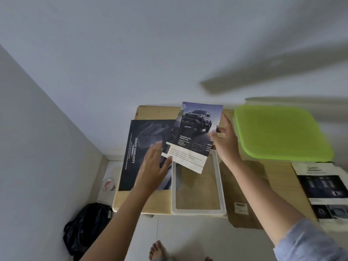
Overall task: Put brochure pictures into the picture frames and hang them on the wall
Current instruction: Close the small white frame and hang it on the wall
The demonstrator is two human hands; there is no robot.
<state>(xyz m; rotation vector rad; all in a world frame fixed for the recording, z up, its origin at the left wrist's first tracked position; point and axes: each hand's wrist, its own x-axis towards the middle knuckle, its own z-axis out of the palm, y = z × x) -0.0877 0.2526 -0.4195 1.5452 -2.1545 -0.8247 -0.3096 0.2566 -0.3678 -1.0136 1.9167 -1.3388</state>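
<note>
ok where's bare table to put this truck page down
Bare table at the front left corner, bordered by the dark brochure and white frame; also a strip behind that brochure. The right is crowded: green lid, brown board, another brochure.

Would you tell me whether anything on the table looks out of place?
The brown backing board hangs well past the table's near edge, right of the white frame, so it might slip off.

Over on the right, a lime-green lid (282, 132) sits on the wooden surface (156, 202), close against the white wall (131, 53). Down on the floor (188, 234) at left, a black bag (86, 227) lies slumped. Just beyond it, a small clear glass (108, 184) stands near the corner.
</note>
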